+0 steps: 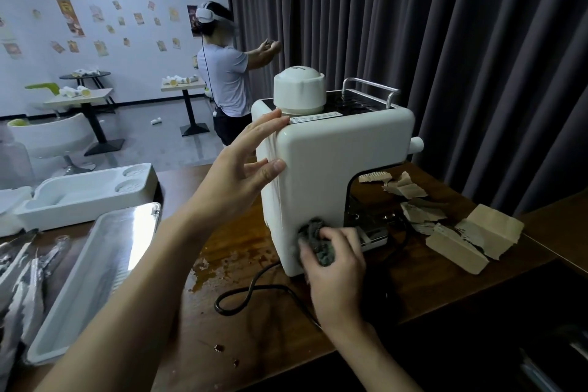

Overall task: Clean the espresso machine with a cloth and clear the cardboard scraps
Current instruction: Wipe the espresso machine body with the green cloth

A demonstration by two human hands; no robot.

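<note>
One white espresso machine (334, 175) is seen upright on a dark wooden surface (413, 289). One round white cap (299, 89) is set on top of the machine, one metal rail (372, 86) runs along the far edge of its top, and one small white knob (416, 145) projects from its right side.

The left hand (245, 165) is laid against the machine's upper left corner. Its fingers (270, 124) are held straight and spread, the tips touching the top edge and the thumb touching the side panel; nothing is gripped. The right hand (334, 267) is placed at the machine's lower near corner, its fingers curled round one crumpled grey cloth (318, 242), which is pressed against the white casing.

To the right of the machine, torn cardboard scraps (458, 242) are scattered on the surface. About five or six are counted; the exact number cannot be told because they overlap. One black power cord (251, 293) is looped on the surface in front of the machine, and one patch of brown liquid (216, 264) is spread just to the machine's left. Further left, one metal tray (105, 264) and one white foam packing insert (86, 194) are seen. Behind the machine, one person (226, 73) wearing a headset is seen standing before a dark curtain (445, 25).
</note>
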